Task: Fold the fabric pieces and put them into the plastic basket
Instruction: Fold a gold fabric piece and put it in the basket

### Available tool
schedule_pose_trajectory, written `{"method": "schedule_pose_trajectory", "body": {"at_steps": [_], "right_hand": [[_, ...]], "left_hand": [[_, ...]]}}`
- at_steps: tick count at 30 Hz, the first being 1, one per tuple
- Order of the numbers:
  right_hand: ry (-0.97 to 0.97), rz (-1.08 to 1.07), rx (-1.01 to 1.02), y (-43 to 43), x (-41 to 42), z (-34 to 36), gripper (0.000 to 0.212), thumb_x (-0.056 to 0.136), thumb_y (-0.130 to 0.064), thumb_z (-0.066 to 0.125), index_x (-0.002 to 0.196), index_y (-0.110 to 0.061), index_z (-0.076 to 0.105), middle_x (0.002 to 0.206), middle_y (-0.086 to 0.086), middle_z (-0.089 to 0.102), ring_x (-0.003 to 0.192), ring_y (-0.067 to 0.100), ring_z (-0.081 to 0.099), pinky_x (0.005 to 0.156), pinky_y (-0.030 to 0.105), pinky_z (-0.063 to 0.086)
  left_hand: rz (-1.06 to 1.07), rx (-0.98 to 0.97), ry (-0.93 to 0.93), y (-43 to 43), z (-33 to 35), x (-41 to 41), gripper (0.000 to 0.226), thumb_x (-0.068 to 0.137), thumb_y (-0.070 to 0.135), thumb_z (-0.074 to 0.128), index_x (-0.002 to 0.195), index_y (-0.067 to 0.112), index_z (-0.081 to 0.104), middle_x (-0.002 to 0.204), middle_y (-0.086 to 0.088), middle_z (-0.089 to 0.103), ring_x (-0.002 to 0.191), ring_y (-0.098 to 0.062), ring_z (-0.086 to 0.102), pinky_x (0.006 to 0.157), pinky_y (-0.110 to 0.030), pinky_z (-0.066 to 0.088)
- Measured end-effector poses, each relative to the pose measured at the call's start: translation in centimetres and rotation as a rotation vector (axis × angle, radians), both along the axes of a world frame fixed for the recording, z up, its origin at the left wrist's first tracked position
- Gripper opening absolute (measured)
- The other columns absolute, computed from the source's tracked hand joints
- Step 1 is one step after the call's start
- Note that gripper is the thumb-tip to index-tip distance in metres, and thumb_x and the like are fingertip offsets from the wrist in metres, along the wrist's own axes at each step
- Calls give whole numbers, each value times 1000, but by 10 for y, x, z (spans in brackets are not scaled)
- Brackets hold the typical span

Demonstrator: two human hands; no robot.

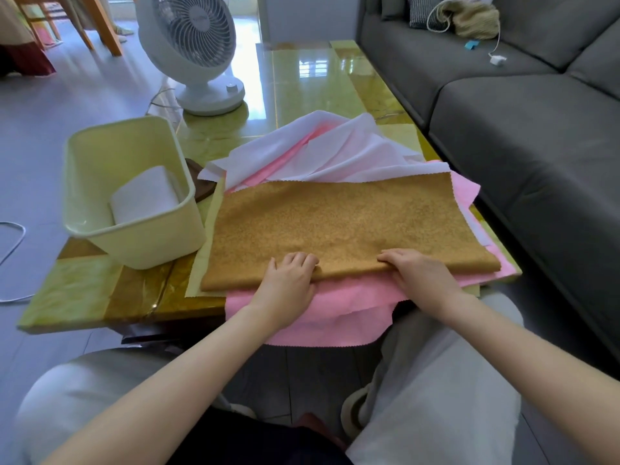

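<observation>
Tan cloth [352, 223] lies flat and wide, stretching away from both hands and out past them on either side. Its surface is mottled and suede-like, and the far edge is cut in a zigzag. The near edge looks rounded, so it is probably doubled over once already.

The left hand [292, 276] and right hand [422, 276] sit apart along that near edge. The fingers of each curl over it and clamp the cloth; the thumbs are hidden. Holding it at two spread points likely keeps the edge straight and taut for the next fold.

Pink cloth [318, 317] lies under both hands and hangs off the worktop [84, 286] towards the person's lap. Well beyond the fingers, white cloth [335, 152] lies rumpled, so these pieces seem still unfolded.

The basket [151, 243] stands just left of the left hand, touching or nearly touching the tan cloth's left side. It is within easy reach for dropping pieces in. A folded white piece [144, 196] already rests inside it.
</observation>
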State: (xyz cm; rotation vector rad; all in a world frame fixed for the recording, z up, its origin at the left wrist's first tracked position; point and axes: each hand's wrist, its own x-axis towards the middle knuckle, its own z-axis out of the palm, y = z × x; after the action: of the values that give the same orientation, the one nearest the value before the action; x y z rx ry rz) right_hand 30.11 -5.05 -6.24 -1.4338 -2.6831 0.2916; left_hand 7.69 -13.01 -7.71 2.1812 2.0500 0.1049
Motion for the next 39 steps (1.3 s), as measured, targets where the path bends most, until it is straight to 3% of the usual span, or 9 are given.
{"method": "schedule_pose_trajectory", "body": {"at_steps": [3,6,8,11,15,19,23,27,39], "right_hand": [[-72,-66,27,5,10,7,35,94,-9,40,122,-21,57,122,1,62,112,22,57,85,31,43],[-172,-46,83,4,19,14,25,94,-15,42,109,-23,59,104,3,68,94,25,62,69,31,40],[-243,11,74,4,22,22,17,93,-23,45,102,-24,59,98,2,67,91,26,62,64,30,37],[-300,58,-120,11,27,37,16,92,-31,49,78,-25,53,81,-5,59,86,22,59,64,30,36],[-297,49,-270,30,26,46,28,91,-34,53,71,-15,51,77,1,59,75,19,55,63,33,39],[-176,-26,-139,53,11,54,24,93,-33,53,77,-15,53,78,0,57,82,23,55,66,34,38],[-81,-118,34,77,-9,51,20,94,-32,51,103,-17,61,102,5,63,98,29,57,76,36,42],[-96,-197,45,93,-20,33,22,95,-27,48,112,-16,57,114,10,62,105,32,56,78,34,39],[-148,-243,45,111,-19,11,25,97,-29,46,107,-11,60,114,10,61,106,31,56,83,37,43]], "left_hand": [[-18,87,82,2,6,-8,33,93,5,43,124,16,45,121,1,55,112,-18,53,96,-33,41],[-35,93,51,2,23,-12,21,93,6,40,103,15,56,96,-1,65,91,-21,61,86,-31,42],[-41,-75,-64,1,39,-13,18,92,12,42,85,13,58,82,-3,63,80,-25,59,72,-35,44],[-32,-338,-193,3,56,-16,22,88,19,50,67,14,56,73,-3,60,73,-24,57,66,-38,47],[-36,-516,-224,17,71,-23,19,91,23,54,82,10,65,80,0,60,75,-17,54,71,-33,43],[22,-329,-179,45,75,-34,18,91,19,55,84,5,65,81,-4,57,78,-21,51,68,-27,35],[117,-112,-101,68,70,-41,20,92,19,52,98,11,69,98,-4,65,92,-26,58,75,-30,47],[163,-93,-71,79,55,-43,24,92,18,49,111,13,63,113,-8,62,103,-28,57,81,-33,46],[167,-12,-52,98,26,-53,18,94,25,49,103,16,62,110,-4,60,106,-25,54,88,-35,40]]}}
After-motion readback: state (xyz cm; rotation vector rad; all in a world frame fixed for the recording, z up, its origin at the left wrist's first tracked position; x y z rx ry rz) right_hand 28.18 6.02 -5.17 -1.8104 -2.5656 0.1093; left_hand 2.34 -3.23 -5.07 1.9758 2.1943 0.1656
